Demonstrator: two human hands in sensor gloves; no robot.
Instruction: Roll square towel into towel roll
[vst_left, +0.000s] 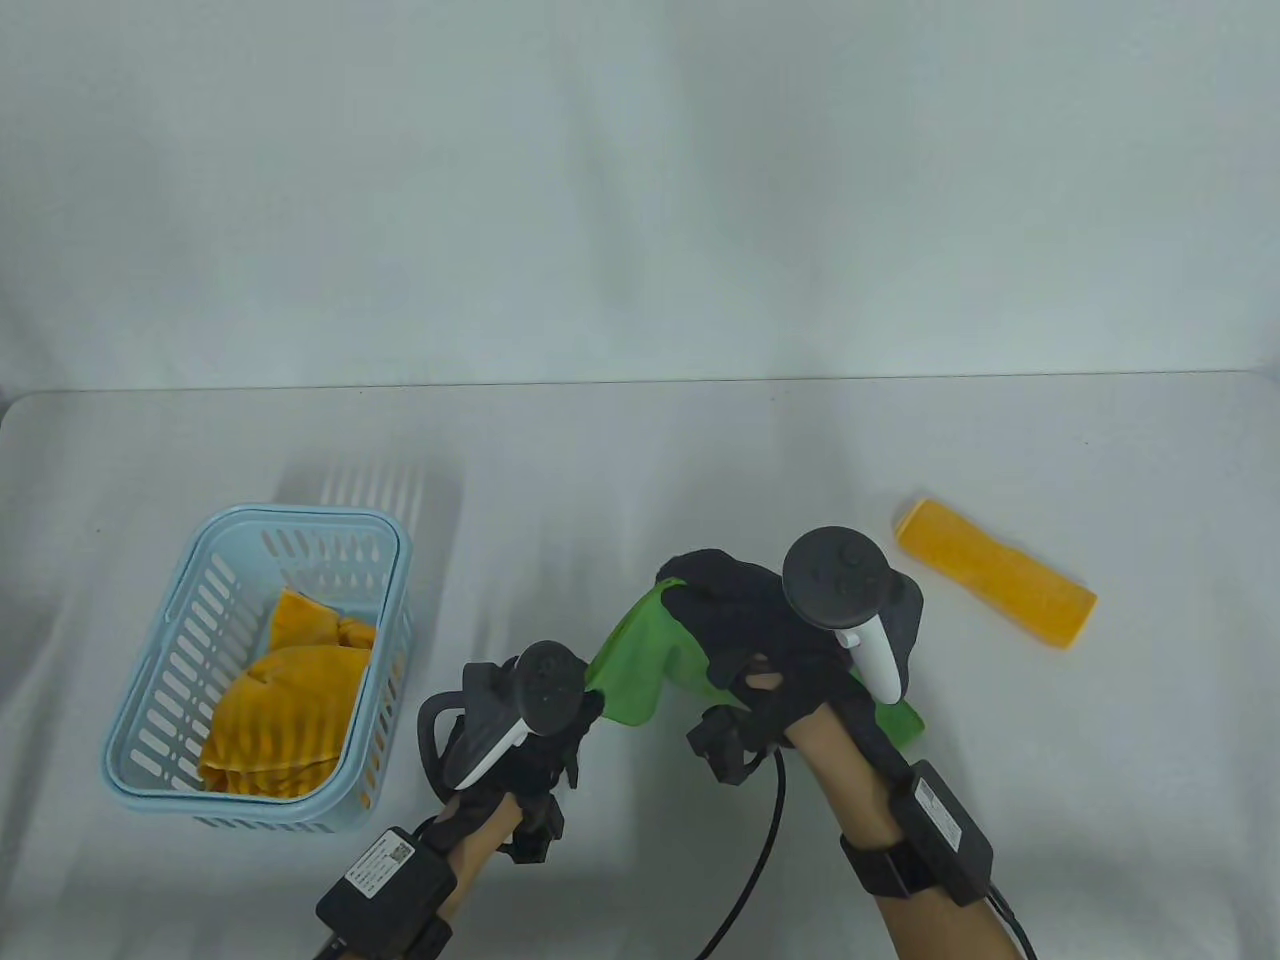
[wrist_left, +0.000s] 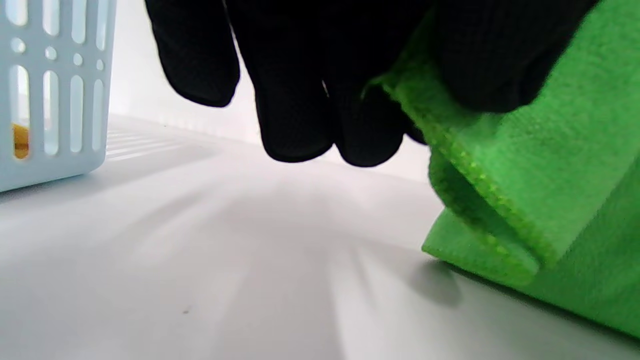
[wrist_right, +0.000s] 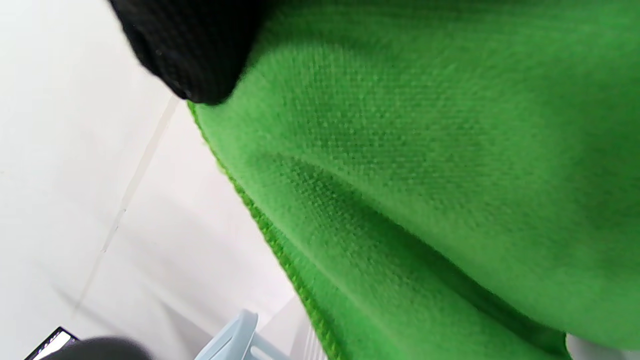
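A green towel (vst_left: 632, 668) lies folded on the table between my hands, its far edge lifted. My right hand (vst_left: 745, 625) holds the towel from above; the towel fills the right wrist view (wrist_right: 425, 175), with one gloved fingertip (wrist_right: 190, 55) on its edge. My left hand (vst_left: 545, 725) grips the towel's near left edge; in the left wrist view my fingers (wrist_left: 295, 100) hang over the table and pinch the hemmed green edge (wrist_left: 500, 165). Much of the towel is hidden under my right hand.
A light blue slotted basket (vst_left: 190, 640) at the left holds crumpled orange towels (vst_left: 285, 700); it also shows in the left wrist view (wrist_left: 55, 90). A rolled orange towel (vst_left: 995, 572) lies at the right. The table's far edge meets a white backdrop.
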